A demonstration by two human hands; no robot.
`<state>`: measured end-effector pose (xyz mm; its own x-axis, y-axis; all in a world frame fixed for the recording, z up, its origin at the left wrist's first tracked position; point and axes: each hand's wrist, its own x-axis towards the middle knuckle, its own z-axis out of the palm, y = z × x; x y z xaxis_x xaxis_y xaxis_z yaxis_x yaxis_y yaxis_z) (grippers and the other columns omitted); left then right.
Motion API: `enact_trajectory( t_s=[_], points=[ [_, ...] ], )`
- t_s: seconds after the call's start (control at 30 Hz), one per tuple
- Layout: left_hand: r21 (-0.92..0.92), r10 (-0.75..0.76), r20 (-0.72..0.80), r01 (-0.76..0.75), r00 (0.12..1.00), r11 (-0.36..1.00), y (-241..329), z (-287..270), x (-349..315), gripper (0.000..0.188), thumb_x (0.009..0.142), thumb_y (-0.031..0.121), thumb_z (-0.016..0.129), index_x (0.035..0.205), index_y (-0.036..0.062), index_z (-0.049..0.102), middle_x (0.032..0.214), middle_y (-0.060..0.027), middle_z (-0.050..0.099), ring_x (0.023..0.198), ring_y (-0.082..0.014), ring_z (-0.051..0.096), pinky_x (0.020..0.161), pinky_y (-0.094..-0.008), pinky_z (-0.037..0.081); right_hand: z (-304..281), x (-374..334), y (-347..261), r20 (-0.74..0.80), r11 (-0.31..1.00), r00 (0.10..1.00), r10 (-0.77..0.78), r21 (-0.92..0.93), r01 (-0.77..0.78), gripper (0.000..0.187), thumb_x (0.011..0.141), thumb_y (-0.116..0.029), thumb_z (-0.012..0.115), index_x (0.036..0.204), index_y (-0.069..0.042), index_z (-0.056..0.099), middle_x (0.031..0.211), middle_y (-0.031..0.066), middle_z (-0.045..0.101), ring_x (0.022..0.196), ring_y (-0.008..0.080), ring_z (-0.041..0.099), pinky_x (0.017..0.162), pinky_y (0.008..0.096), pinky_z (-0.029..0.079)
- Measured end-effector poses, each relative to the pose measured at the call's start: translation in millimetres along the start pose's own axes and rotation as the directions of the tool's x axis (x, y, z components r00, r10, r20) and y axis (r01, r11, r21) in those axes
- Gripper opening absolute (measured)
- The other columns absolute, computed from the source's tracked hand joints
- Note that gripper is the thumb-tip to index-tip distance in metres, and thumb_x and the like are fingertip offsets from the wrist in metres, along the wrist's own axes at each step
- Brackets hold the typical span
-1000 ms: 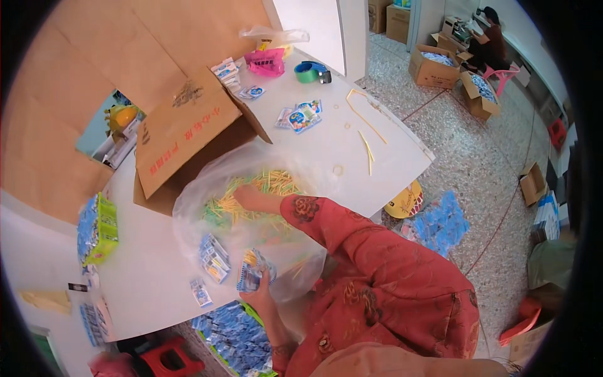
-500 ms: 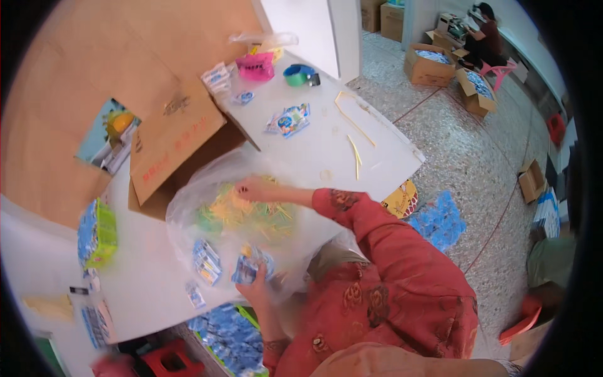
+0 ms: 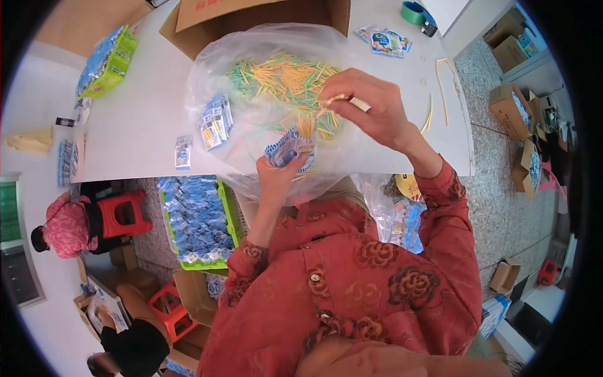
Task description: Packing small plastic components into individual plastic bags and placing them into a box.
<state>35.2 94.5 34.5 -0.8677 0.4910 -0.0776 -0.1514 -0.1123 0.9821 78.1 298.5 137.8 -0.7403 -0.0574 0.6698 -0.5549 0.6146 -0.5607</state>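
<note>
While the left hand [image 3: 276, 180] grips the packet [image 3: 284, 149], at its two o'clock the right hand [image 3: 372, 105], lifted off the pile [image 3: 292, 76], pinches sticks [image 3: 335, 98].

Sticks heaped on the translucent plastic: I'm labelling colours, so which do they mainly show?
The thin sticks are mostly yellow and green, seen best in the head view.

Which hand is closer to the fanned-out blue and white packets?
Left. The left hand is just right of the fanned-out packets, closer to the person; the right hand is farther right.
</note>
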Motion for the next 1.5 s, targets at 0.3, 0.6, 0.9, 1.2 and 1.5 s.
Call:
enact_trajectory(
  t_s=[0.3,0.6,0.9,1.2,1.5],
  points=[
    [-0.037,-0.010,0.005,0.011,1.000,0.999,6.7,-2.8,-6.7,0.023,0.074,0.002,0.067,0.096,-0.0020,0.063,0.085,-0.0015,0.063,0.074,-0.0059,0.057,0.068,-0.0205,0.046,35.8,-14.3,-0.1,0.097,0.986,0.982,-0.163,0.048,0.159,0.017,0.072,0.005,0.063,0.088,-0.001,0.062,0.086,0.0102,0.061,0.078,0.0239,0.061,0.065,0.0294,0.050],
    [0.018,0.013,0.029,-0.014,0.999,1.000,0.9,-7.7,-2.1,0.020,0.074,0.002,0.066,0.093,-0.0019,0.064,0.083,-0.0003,0.063,0.072,-0.0050,0.056,0.066,-0.0196,0.046,34.1,-5.7,1.3,0.374,0.927,0.888,0.267,0.152,-0.343,0.011,0.079,-0.005,0.062,0.089,-0.001,0.062,0.077,0.0038,0.059,0.066,0.0097,0.054,0.057,0.0220,0.043],
    [-0.157,0.050,0.038,-0.044,0.998,0.987,5.7,-8.2,-1.8,0.026,0.072,-0.001,0.067,0.097,-0.0047,0.061,0.088,-0.0047,0.064,0.076,-0.0090,0.059,0.071,-0.0229,0.048,28.0,2.0,-4.0,0.294,0.841,0.858,0.421,0.228,-0.491,0.019,0.084,-0.010,0.058,0.102,-0.004,0.059,0.094,0.0004,0.054,0.070,0.0043,0.049,0.059,0.0195,0.042],
    [-0.176,0.041,0.083,-0.026,0.996,0.984,8.7,-19.4,0.2,0.033,0.072,-0.002,0.067,0.103,-0.0037,0.058,0.093,-0.0060,0.063,0.083,-0.0109,0.060,0.076,-0.0266,0.049,48.2,-28.5,23.0,0.390,0.766,0.845,0.365,0.390,-0.511,0.016,0.086,-0.008,0.055,0.101,-0.002,0.056,0.086,-0.0016,0.056,0.074,0.0044,0.051,0.066,0.0184,0.042],
    [-0.313,-0.018,-0.129,-0.024,0.992,0.949,5.6,-41.3,-8.1,0.030,0.075,-0.002,0.065,0.103,0.0020,0.058,0.092,-0.0035,0.063,0.080,-0.0114,0.061,0.073,-0.0264,0.051,50.4,-16.2,17.6,0.047,0.703,0.858,0.512,0.550,-0.450,0.008,0.087,-0.006,0.053,0.095,-0.003,0.055,0.078,-0.0019,0.055,0.071,0.0037,0.049,0.063,0.0184,0.040]
  ],
)
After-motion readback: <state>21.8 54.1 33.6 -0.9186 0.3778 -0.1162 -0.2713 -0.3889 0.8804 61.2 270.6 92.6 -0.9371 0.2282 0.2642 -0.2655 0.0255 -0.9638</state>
